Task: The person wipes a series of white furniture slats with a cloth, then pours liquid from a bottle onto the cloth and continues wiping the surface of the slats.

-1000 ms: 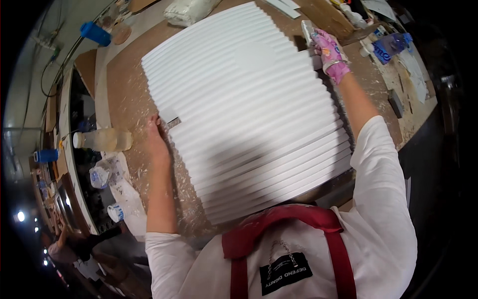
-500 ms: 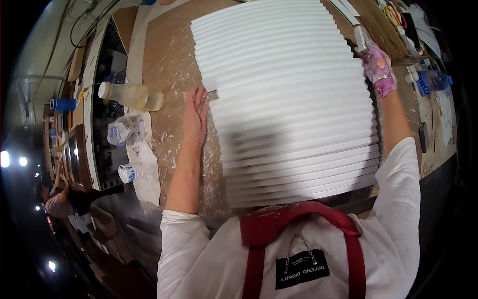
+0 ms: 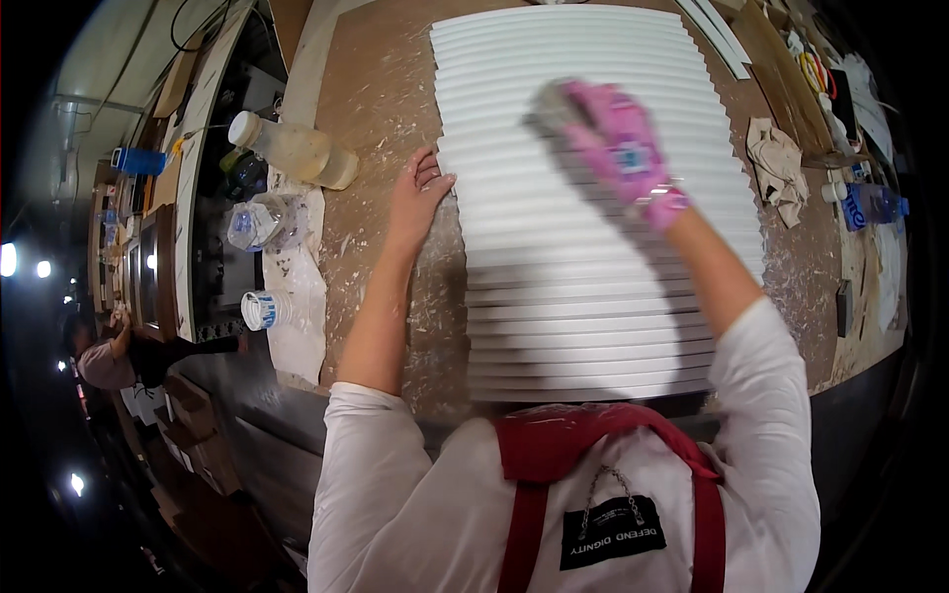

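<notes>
Long white slats [image 3: 593, 232] lie side by side in a ribbed stack on a dusty brown board [image 3: 371, 109]. At their left ends is my bare left hand [image 3: 423, 190], its fingers loosely bent and apart, thumb side against the edge. My right hand [image 3: 618, 138], in a pink patterned glove, is above the upper middle of the slats. It grips a small greyish block [image 3: 559, 107], smeared by motion; whether the block touches the slats I cannot tell.
On the left stand a capped bottle of cloudy liquid [image 3: 297, 150], a clear plastic container [image 3: 262, 222] and a white cup [image 3: 265, 310]. A crumpled cloth [image 3: 778, 168], an open cardboard box [image 3: 781, 84] and a blue-labelled bottle [image 3: 870, 207] lie right. A person [image 3: 109, 356] is far left.
My right hand has swung left from the right ends of the slats to over their middle with the block. My left hand has bent its fingers at the left edge, where the slats now line up.
</notes>
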`<action>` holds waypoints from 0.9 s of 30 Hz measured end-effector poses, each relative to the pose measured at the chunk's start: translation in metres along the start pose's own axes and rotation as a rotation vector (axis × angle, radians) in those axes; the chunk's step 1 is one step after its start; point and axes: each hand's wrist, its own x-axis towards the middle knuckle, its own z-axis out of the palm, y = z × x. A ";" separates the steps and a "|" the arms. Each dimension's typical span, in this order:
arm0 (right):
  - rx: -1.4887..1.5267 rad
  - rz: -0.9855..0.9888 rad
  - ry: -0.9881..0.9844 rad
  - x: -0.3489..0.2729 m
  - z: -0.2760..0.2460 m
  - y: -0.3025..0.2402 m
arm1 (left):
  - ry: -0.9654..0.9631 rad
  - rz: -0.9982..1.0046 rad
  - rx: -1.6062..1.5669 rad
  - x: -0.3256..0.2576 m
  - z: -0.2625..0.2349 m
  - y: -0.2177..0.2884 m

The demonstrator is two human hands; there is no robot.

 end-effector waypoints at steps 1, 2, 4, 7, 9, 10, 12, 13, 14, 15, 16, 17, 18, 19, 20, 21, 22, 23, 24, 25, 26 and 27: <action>0.060 -0.012 -0.118 0.016 0.019 -0.030 | 0.007 0.010 -0.013 0.001 -0.003 -0.005; 0.121 -0.025 -0.237 0.026 0.039 -0.052 | 0.015 0.019 -0.026 0.002 -0.006 -0.010; -0.199 -0.275 -0.089 0.019 0.091 -0.066 | 0.012 0.033 -0.038 0.006 -0.007 -0.018; -0.209 -0.227 -0.214 0.019 0.088 -0.059 | 0.044 0.054 -0.041 0.003 -0.001 -0.013; -0.257 -0.104 -0.345 0.015 0.054 -0.047 | 0.095 0.060 -0.057 -0.003 0.003 -0.009; -0.315 0.002 -0.390 0.011 0.037 -0.039 | 0.107 0.062 -0.069 0.000 0.000 -0.012; -0.449 -0.084 -0.246 0.000 0.028 -0.023 | 0.122 0.125 0.021 0.003 0.010 -0.021; -0.121 0.117 -0.416 0.011 0.026 -0.047 | 0.139 0.110 0.021 0.002 0.010 -0.021; 0.207 0.323 -0.563 0.021 0.026 -0.066 | 0.121 0.116 0.006 0.002 0.008 -0.020; -0.019 0.021 -0.381 0.017 0.052 -0.068 | 0.080 0.098 -0.013 0.003 0.009 -0.018; -0.241 -0.281 -0.206 0.010 0.083 -0.065 | 0.042 0.075 -0.025 0.002 0.009 -0.018; -0.194 -0.244 -0.203 0.009 0.089 -0.068 | 0.014 0.082 -0.037 0.002 0.009 -0.016; -0.144 -0.202 -0.196 0.007 0.089 -0.068 | 0.050 0.070 -0.022 0.001 0.008 -0.014; -0.239 -0.108 -0.328 0.010 0.076 -0.069 | 0.096 0.053 -0.004 -0.002 0.006 -0.011; -0.155 -0.057 -0.360 0.006 0.061 -0.052 | 0.078 0.052 -0.006 -0.003 0.006 -0.010; -0.159 0.013 -0.302 -0.004 0.040 -0.026 | 0.090 0.060 -0.008 -0.006 0.006 -0.005; -0.158 0.084 -0.243 -0.016 0.021 0.002 | 0.109 0.065 -0.011 -0.007 0.006 -0.004; -0.129 0.205 -0.217 -0.030 -0.006 0.032 | 0.102 0.081 -0.043 -0.007 0.007 -0.004; -0.096 0.328 -0.185 -0.047 -0.030 0.064 | 0.101 0.080 -0.056 -0.005 0.008 -0.008; -0.390 0.330 -0.178 -0.066 -0.060 0.099 | 0.091 0.083 -0.075 -0.002 0.010 -0.011; -0.682 0.328 -0.166 -0.078 -0.082 0.119 | 0.078 0.087 -0.091 0.000 0.013 -0.011; -0.691 0.338 -0.166 -0.080 -0.084 0.118 | 0.075 0.075 -0.085 0.002 0.016 -0.010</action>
